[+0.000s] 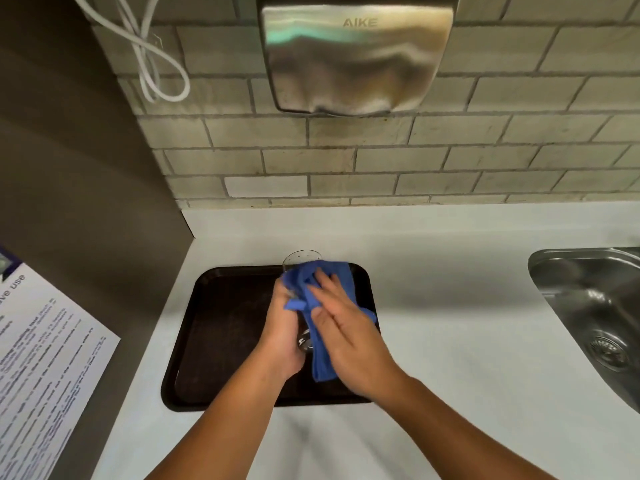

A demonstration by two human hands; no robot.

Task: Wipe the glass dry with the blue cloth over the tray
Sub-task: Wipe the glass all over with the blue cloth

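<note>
A clear drinking glass lies tilted above the dark brown tray, its rim pointing away from me and its base near my wrist. My left hand grips the glass from the left side. A blue cloth is draped over the glass, and one end hangs down between my hands. My right hand lies flat on the cloth with its fingers stretched out, pressing it against the glass. Most of the glass is hidden by the cloth and my hands.
The tray rests on a white counter against a tiled wall. A steel sink is at the right edge. A metal hand dryer hangs above, white cables to its left. A printed notice sits on the dark panel at left.
</note>
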